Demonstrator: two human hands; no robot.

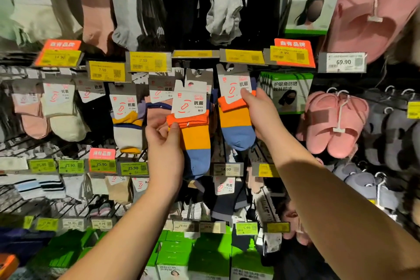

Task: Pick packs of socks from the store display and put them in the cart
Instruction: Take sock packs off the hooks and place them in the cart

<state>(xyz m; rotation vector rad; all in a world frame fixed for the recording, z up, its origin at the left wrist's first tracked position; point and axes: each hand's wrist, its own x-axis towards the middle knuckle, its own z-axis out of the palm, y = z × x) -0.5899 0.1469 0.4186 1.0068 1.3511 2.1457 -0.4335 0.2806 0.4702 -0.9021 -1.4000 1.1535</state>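
Soft, light knit: my left hand (164,143) pinches one sock pack (193,125) at its orange cuff; my right hand (259,111) grips another sock pack (235,109) against the display, beneath the stiff card.

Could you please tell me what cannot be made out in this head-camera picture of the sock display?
- Cart: nowhere in the head view, outside the frame.
- Hooks behind the two orange, yellow and blue striped sock packs, left hand's and right hand's: hidden by their white cards, so on or off is unclear.
- Yellow price label above them: blurred.
- Left hand fingers: behind its pack.
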